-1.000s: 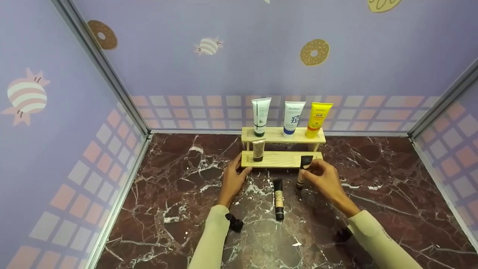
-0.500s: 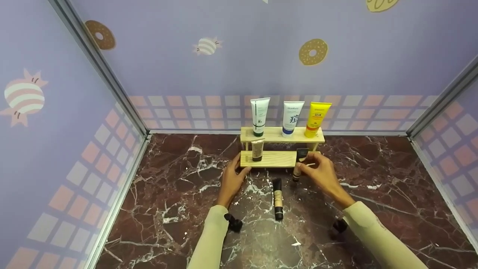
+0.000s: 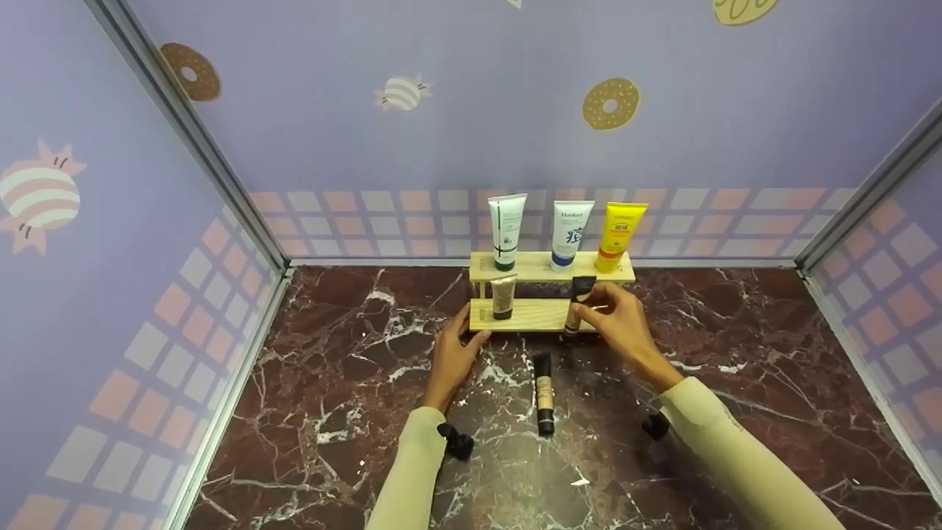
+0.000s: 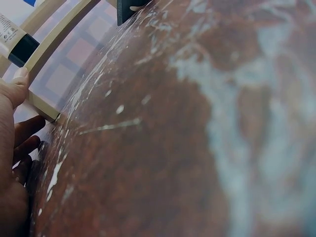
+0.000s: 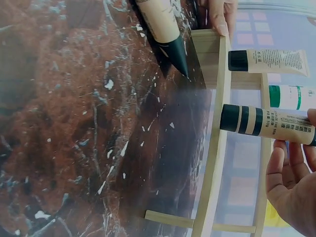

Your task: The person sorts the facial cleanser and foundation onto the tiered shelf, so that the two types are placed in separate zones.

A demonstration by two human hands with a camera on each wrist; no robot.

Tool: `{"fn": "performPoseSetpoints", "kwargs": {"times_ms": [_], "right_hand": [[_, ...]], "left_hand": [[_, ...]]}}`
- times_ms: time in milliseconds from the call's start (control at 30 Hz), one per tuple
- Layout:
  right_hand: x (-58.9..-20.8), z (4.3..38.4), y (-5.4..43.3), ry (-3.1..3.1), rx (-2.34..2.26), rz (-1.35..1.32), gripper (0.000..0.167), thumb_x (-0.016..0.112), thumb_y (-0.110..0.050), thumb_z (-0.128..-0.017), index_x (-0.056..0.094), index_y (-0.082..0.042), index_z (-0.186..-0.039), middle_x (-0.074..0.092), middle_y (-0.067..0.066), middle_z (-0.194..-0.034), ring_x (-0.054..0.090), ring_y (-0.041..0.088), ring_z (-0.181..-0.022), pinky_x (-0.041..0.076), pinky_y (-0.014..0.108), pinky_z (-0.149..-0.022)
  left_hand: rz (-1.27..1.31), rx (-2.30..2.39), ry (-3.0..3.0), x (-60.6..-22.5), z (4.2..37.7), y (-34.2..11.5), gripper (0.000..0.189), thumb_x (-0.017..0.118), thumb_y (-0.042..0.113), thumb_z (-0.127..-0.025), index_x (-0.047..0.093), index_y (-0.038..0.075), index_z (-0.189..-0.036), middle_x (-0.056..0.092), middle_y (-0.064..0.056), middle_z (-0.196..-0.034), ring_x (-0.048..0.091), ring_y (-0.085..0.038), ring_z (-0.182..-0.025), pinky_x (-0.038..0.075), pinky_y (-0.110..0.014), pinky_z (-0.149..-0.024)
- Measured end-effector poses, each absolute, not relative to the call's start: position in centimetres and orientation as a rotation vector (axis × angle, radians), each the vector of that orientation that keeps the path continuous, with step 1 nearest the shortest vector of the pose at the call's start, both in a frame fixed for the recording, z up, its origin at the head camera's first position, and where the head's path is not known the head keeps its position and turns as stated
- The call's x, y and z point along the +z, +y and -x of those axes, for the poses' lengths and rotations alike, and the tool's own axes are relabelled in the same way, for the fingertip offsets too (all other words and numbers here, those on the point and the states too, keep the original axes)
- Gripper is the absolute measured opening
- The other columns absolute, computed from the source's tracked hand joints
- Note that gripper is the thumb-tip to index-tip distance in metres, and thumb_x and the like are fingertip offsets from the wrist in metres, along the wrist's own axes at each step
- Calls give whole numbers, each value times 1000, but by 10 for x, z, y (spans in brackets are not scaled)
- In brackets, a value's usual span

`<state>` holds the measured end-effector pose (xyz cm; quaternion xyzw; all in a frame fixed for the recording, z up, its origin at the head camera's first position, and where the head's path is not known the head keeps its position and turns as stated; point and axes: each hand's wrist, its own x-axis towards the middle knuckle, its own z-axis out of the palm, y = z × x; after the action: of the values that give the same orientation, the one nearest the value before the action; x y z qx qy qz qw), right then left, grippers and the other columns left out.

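My right hand (image 3: 620, 322) pinches a beige cosmetic tube (image 5: 281, 123) with black bands by its black upper end. It stands nearly upright, cap down, its cap overlapping the front board of the two-tier wooden rack (image 3: 537, 315). My left hand (image 3: 451, 362) grips the left end of that lower board, thumb at its front edge and fingers round the end. On the same board, toward the left, a small gold-beige tube (image 3: 503, 298) stands on its dark cap. Another black-and-beige tube (image 3: 544, 397) lies on the marbled tabletop in front of the rack.
Along the upper tier stand a white tube with a green cap (image 3: 508, 234), a white-and-blue tube (image 3: 572, 234) and a yellow tube (image 3: 622, 235). Patterned purple wall panels (image 3: 471, 132) rise behind the rack and at both sides of the dark marbled table (image 3: 353, 442).
My right hand has moved left and away from me, bringing the tube up from in front of the rack to its lower board. The left hand has kept its grip on the rack.
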<state>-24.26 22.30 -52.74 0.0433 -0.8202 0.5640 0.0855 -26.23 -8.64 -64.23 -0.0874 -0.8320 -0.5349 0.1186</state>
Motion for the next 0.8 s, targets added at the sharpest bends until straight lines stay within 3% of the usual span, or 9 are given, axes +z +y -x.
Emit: {"fn": "performPoseSetpoints", "kwargs": {"times_ms": [300,800], "right_hand": [[-526,256,217,-2445,1631,-147,24,87,-11,-94,74,4,-107,79,17,-104,73,18,-96,58,22,-88],[-519,269,207,-2439,1686,-169,30,88,-14,-94,74,3,-114,77,19,-109,68,23,-97,53,25,-89]], "left_hand": [[259,-1554,-2469,-641,260,-89,76,80,35,-104,48,1,-165,59,-30,-151,64,-42,-139,49,-57,-117],[274,-1559,-2430,-641,261,-88,75,81,30,-103,50,-3,-162,61,-31,-148,64,-42,-138,47,-55,-119]]}}
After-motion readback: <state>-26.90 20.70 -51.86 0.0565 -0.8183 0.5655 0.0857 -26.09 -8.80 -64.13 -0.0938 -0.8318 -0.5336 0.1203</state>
